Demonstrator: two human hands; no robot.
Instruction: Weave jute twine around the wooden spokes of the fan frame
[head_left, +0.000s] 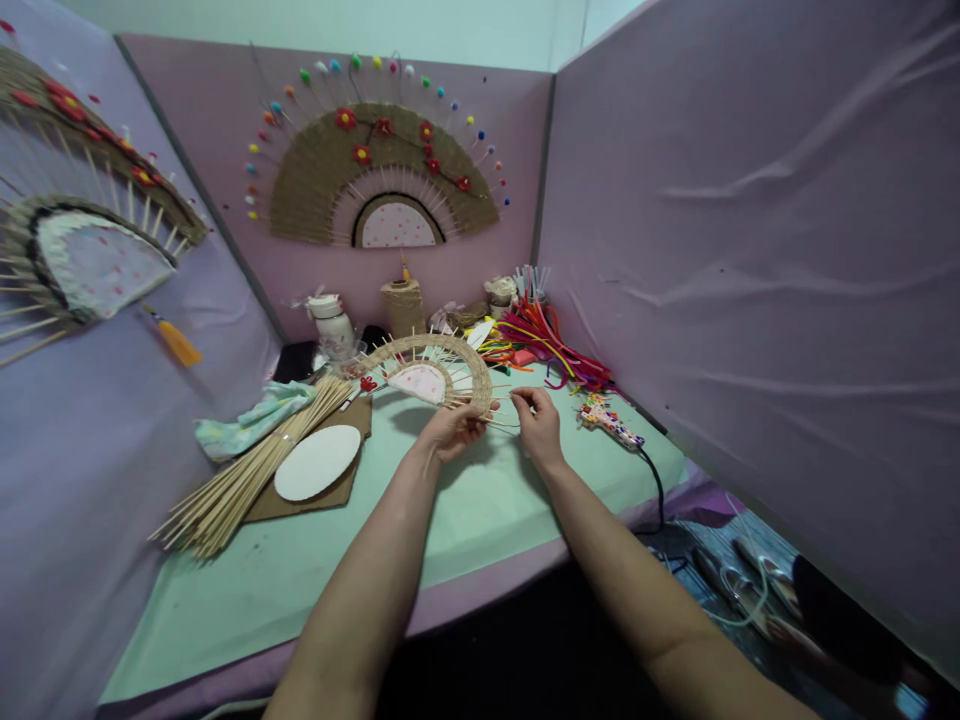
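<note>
A half-made fan (429,372) of wooden sticks, woven with jute twine around a pale pink centre, is held above the green table (495,500). My left hand (455,428) grips the fan's lower right edge, fingers closed on the sticks. My right hand (538,418) is just to its right, fingers pinched on a thin strand of twine that runs toward the fan.
A bundle of bamboo sticks (251,468) and a white oval (316,462) on brown card lie at left. A glue gun (611,424) with black cord lies at right beside coloured pipe cleaners (551,345). A twine spool (403,305) and jar (332,322) stand behind. Finished fans (382,175) hang on the walls.
</note>
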